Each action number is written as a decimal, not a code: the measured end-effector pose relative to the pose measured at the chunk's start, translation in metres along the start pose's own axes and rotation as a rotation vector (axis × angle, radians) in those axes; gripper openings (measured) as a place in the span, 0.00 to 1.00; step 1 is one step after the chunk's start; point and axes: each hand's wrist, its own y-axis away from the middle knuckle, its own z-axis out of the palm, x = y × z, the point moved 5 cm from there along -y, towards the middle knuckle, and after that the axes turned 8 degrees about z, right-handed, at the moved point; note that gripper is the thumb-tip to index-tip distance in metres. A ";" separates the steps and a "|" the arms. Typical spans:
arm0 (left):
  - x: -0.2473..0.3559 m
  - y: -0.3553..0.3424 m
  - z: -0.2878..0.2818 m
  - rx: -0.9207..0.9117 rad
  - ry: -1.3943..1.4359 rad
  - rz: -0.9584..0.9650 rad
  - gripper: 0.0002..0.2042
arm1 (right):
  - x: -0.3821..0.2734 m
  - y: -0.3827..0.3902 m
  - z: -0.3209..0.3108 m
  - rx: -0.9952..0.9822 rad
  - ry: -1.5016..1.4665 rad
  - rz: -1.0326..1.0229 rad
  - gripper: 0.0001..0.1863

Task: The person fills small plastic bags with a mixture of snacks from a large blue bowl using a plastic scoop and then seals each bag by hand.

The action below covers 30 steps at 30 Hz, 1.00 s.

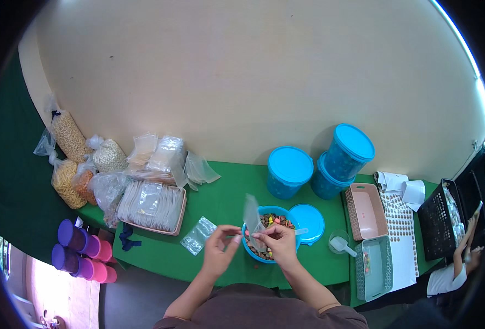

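Both hands, left [219,249] and right [278,241], raised close together, fingers pinched, forearms bent inward.

Bare green tablecloth [226,192] lies open between the tray of clear pouches [152,206] on the left and the blue bowl [270,241]. Behind the bowl, three lidded blue tubs [289,171] block the way. To the right, a pink basket [366,211] and a teal basket [375,268] crowd the edge.

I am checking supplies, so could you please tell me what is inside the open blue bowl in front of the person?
The blue bowl holds small mixed pieces, brown with some coloured ones. The clear bag and the right hand cover much of the contents, so how full it is cannot be seen.
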 end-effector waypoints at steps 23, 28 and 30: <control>-0.043 0.000 0.042 -0.027 0.064 -0.010 0.13 | 0.003 0.006 -0.031 -0.023 0.325 -0.026 0.13; -0.050 0.008 0.052 -0.120 0.128 -0.142 0.11 | -0.006 0.008 -0.031 0.047 0.453 -0.114 0.15; -0.059 0.007 0.049 -0.150 0.075 -0.240 0.10 | -0.007 0.008 -0.033 0.046 0.475 -0.108 0.14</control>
